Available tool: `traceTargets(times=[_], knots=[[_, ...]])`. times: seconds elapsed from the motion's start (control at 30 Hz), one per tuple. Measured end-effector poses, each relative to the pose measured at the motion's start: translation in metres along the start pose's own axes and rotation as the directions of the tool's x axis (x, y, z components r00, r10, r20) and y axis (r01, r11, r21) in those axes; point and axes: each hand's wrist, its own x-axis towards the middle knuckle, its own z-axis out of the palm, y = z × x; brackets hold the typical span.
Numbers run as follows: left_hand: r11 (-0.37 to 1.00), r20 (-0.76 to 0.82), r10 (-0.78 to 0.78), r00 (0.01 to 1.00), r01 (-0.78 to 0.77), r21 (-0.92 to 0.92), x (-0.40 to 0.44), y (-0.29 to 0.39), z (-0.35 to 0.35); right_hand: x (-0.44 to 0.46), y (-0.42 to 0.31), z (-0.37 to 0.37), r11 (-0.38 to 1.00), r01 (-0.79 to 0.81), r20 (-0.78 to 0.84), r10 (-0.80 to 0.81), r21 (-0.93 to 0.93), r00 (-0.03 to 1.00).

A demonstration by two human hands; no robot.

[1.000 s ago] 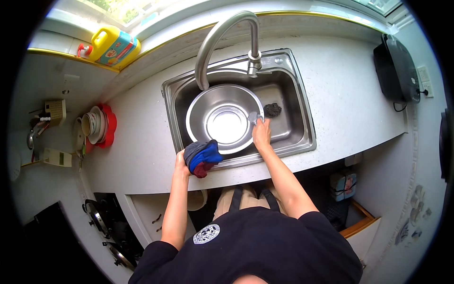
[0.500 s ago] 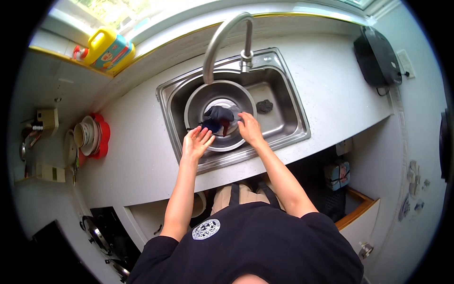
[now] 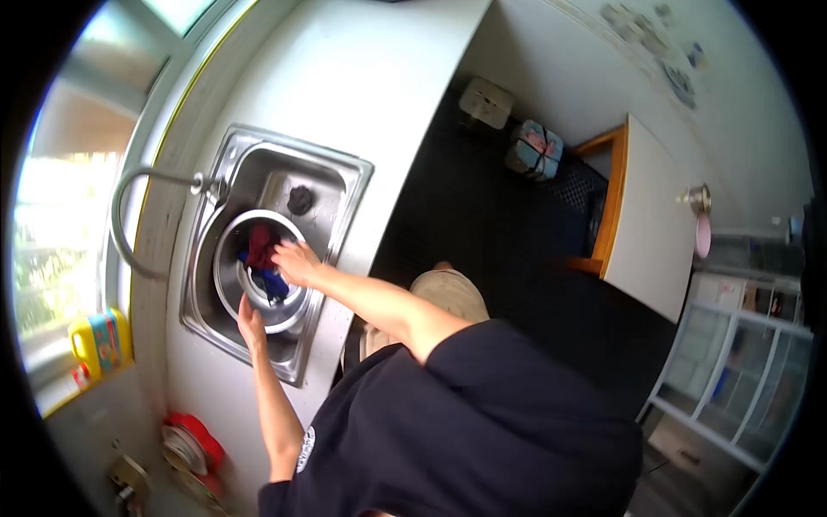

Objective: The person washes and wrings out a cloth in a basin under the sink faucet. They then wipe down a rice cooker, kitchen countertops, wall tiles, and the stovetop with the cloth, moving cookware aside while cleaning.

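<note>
A round metal basin [image 3: 221, 293] stands in the sink, with wet cloth items inside. Among them are a dark red cloth [image 3: 261, 244] and a blue cloth [image 3: 275, 287]. My right hand [image 3: 296, 263] reaches over the rim, its fingers closed on the dark red cloth. At the near left side of the basin, my left hand [image 3: 251, 326] grips the rim, fingers together; its fingertips are partly hidden.
Around the basin is a steel sink [image 3: 349, 185], with a dark scouring pad [image 3: 300, 200] in it. A curved faucet [image 3: 121, 215] rises beside it. A yellow bottle [image 3: 102, 342] stands on the window ledge. Stacked bowls [image 3: 185, 448] sit on the counter. An open drawer [image 3: 613, 202] juts out.
The view has turned to the right. My right hand has moved into the basin and onto the dark red cloth. My left hand, open before, is now at the basin's rim.
</note>
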Motion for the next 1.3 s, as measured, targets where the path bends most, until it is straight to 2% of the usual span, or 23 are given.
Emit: traceTargets(times=[0.03, 0.1, 0.13, 0.2, 0.33, 0.37, 0.5, 0.57, 0.77, 0.87, 0.93, 1.0, 1.03, 1.1, 1.2, 1.3], knots=[[0.892, 0.023, -0.34, 0.94, 0.33, -0.31, -0.012, 0.028, 0.009, -0.014, -0.008, -0.019, 0.99, -0.142, 0.047, 0.143, -0.02, 0.989], [0.942, -0.002, -0.232, 0.973, 0.224, -0.252, -0.025, 0.025, 0.013, -0.033, 0.005, -0.034, 0.975, -0.13, 0.095, 0.114, 0.183, 0.989], [0.96, 0.062, -0.142, 0.988, 0.153, -0.235, -0.025, 0.02, 0.013, -0.04, 0.009, -0.046, 0.956, -0.167, 0.074, 0.153, 0.24, 0.985], [0.956, 0.109, -0.185, 0.977, 0.205, -0.212, -0.034, 0.016, 0.013, -0.056, 0.016, -0.071, 0.905, -0.226, 0.04, 0.227, 0.361, 0.973], [0.949, 0.135, -0.256, 0.957, 0.276, -0.15, -0.056, 0.017, 0.017, -0.099, 0.042, -0.141, 0.84, -0.217, -0.107, 0.307, 0.496, 0.946], [0.934, 0.145, -0.318, 0.937, 0.336, -0.121, -0.064, 0.021, 0.017, -0.113, 0.047, -0.159, 0.815, -0.247, -0.121, 0.359, 0.524, 0.925], [0.919, 0.139, -0.343, 0.929, 0.363, -0.152, -0.08, 0.012, 0.024, -0.186, 0.08, -0.221, 0.88, -0.204, -0.311, 0.356, 0.429, 0.881], [0.918, 0.127, -0.341, 0.931, 0.36, -0.168, -0.083, 0.009, 0.029, -0.23, 0.096, -0.246, 0.871, -0.292, -0.296, 0.422, 0.394, 0.857], [0.876, 0.116, -0.352, 0.929, 0.371, -0.308, -0.082, 0.023, 0.046, -0.348, 0.132, -0.292, 0.745, -0.437, -0.405, 0.65, 0.504, 0.643], [0.858, 0.158, -0.366, 0.917, 0.398, -0.326, -0.067, 0.021, 0.049, -0.378, 0.138, -0.303, 0.688, -0.475, -0.429, 0.719, 0.549, 0.546], [0.848, 0.159, -0.366, 0.917, 0.399, -0.349, -0.062, 0.031, 0.054, -0.377, 0.139, -0.306, 0.675, -0.481, -0.43, 0.732, 0.559, 0.528], [0.835, 0.188, -0.361, 0.913, 0.407, -0.371, -0.06, 0.043, 0.055, -0.363, 0.136, -0.307, 0.671, -0.461, -0.412, 0.73, 0.58, 0.545], [0.833, 0.243, -0.31, 0.919, 0.386, -0.397, -0.056, 0.042, 0.054, -0.351, 0.134, -0.307, 0.686, -0.436, -0.41, 0.711, 0.582, 0.571], [0.822, 0.281, -0.27, 0.921, 0.373, -0.431, -0.055, 0.056, 0.05, -0.316, 0.125, -0.302, 0.723, -0.36, -0.382, 0.643, 0.59, 0.664], [0.772, 0.326, -0.249, 0.912, 0.39, -0.501, -0.059, 0.097, 0.034, -0.244, 0.078, -0.305, 0.734, -0.342, -0.243, 0.562, 0.587, 0.791], [0.701, 0.315, -0.243, 0.917, 0.39, -0.597, -0.032, 0.08, 0.031, -0.181, 0.038, -0.3, 0.786, -0.249, -0.162, 0.401, 0.566, 0.902]])
